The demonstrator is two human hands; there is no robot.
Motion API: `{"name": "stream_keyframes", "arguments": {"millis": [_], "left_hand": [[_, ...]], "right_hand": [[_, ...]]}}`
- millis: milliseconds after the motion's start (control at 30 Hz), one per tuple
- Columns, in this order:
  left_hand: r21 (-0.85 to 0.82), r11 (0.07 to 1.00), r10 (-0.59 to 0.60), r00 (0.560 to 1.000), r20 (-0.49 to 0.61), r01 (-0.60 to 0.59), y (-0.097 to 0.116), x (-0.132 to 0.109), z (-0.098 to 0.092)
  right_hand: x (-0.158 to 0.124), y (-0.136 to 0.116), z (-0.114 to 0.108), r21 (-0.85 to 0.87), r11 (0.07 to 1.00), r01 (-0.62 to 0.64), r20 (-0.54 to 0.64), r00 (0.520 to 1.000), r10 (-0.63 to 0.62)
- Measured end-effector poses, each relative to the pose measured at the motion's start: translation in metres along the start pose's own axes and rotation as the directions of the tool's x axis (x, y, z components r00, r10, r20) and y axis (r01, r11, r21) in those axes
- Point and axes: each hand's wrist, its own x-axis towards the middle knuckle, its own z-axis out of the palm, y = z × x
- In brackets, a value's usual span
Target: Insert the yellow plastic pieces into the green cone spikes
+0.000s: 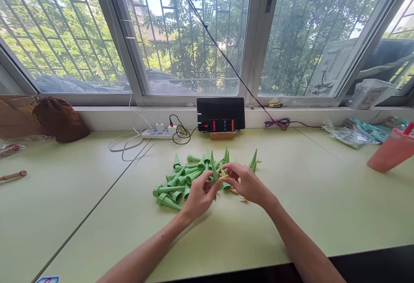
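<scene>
My left hand [199, 196] is closed around a green plant watering spike [214, 171], its pointed tip upward. From the right, the fingers of my right hand [248, 184] pinch a small yellow valve piece [224, 176] against the side of that spike. Whether the piece sits in the spike or only touches it, I cannot tell. Beside and beyond my left hand lies a pile of loose green spikes [176, 181]. More small yellow pieces [233, 191] lie under and around my right hand, and some green spikes [253, 158] stand just beyond it.
A phone [221, 125] leans on a dark tablet [207, 110] at the back. To its left are a power strip [161, 133] and cables. At the right edge stands a red cup [388, 151] near plastic packets [365, 132]; a brown bag [64, 119] sits far left.
</scene>
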Motion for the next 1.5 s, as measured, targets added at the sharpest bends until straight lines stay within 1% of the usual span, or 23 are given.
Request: {"name": "stream_keyframes", "arguments": {"millis": [133, 267, 333, 467, 567, 700, 867, 1000, 1100, 1200, 1267, 1367, 1433, 1500], "left_hand": [[-0.018, 1.000, -0.021, 1.000, -0.001, 0.021, 0.001, 0.000, 0.001], [0.022, 1.000, -0.008, 1.000, 0.014, 0.008, -0.001, -0.001, 0.001], [0.077, 0.997, 0.029, 1.000, 0.006, -0.029, -0.002, -0.001, 0.001], [0.214, 0.967, 0.145, 0.989, -0.024, -0.136, -0.003, -0.001, -0.001], [0.261, 0.946, 0.203, 0.979, -0.007, -0.194, -0.001, 0.000, -0.001], [0.276, 0.933, 0.234, 0.972, 0.019, -0.230, 0.001, 0.000, -0.002], [0.256, 0.938, 0.229, 0.972, 0.052, -0.235, 0.002, 0.000, -0.003], [0.247, 0.938, 0.234, 0.970, 0.063, -0.243, 0.002, -0.001, -0.004], [0.245, 0.944, 0.213, 0.975, 0.060, -0.221, 0.003, 0.000, -0.004], [0.208, 0.963, 0.171, 0.985, 0.027, -0.173, 0.003, 0.000, -0.003], [0.146, 0.981, 0.129, 0.992, -0.006, -0.126, 0.003, 0.001, -0.002], [0.021, 1.000, 0.023, 0.999, -0.042, -0.022, 0.003, 0.002, -0.001], [-0.053, 0.998, -0.044, 0.998, -0.050, 0.042, 0.004, 0.003, -0.001], [-0.100, 0.992, -0.079, 0.996, -0.044, 0.074, 0.005, 0.003, -0.002]], "right_hand": [[0.001, -0.001, -0.001, -0.014, 0.999, 0.030, 0.005, 1.000, -0.030], [0.002, -0.001, -0.001, -0.019, 0.999, 0.031, 0.012, 0.999, -0.030], [0.002, 0.000, -0.001, -0.035, 0.999, 0.031, 0.021, 0.999, -0.030], [0.001, 0.003, 0.001, -0.045, 0.999, 0.026, 0.046, 0.999, -0.024], [0.000, 0.004, 0.001, -0.055, 0.998, 0.022, 0.072, 0.997, -0.018], [0.000, 0.004, 0.001, -0.094, 0.996, 0.003, 0.112, 0.994, 0.007], [0.000, 0.006, 0.001, -0.146, 0.989, -0.006, 0.143, 0.989, 0.027], [0.000, 0.008, 0.001, -0.154, 0.988, 0.003, 0.158, 0.987, 0.022], [0.001, 0.006, 0.001, -0.155, 0.988, 0.003, 0.141, 0.990, 0.019], [0.001, 0.003, 0.001, -0.137, 0.991, 0.008, 0.090, 0.996, 0.005], [0.001, 0.001, 0.000, -0.099, 0.995, 0.012, 0.058, 0.998, -0.006], [0.000, -0.002, 0.000, -0.030, 0.999, 0.012, 0.042, 0.999, -0.011], [0.000, -0.003, 0.000, -0.004, 1.000, 0.017, 0.035, 0.999, -0.016], [0.000, -0.003, 0.000, 0.005, 1.000, 0.024, 0.023, 0.999, -0.024]]}}
